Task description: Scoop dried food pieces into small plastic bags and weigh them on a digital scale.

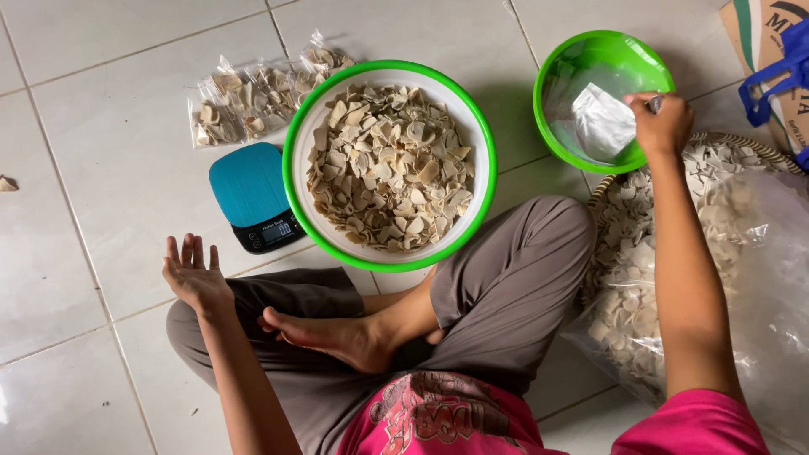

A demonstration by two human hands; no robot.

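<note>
Head view: right hand (662, 123) pinches a thin clear plastic bag (600, 122) inside the small glossy green bowl (559, 67); left hand (194, 274) rests palm-up, fingers spread. Pale curled chips (389, 168) fill the large round green-rimmed basin (297, 135) beside a teal scale (249, 185) on the tiled floor (101, 101).

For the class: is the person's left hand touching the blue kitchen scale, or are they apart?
Apart. The head view shows the left hand open, palm up, above the knee, with bare white tile plainly visible between it and the blue scale.
</note>
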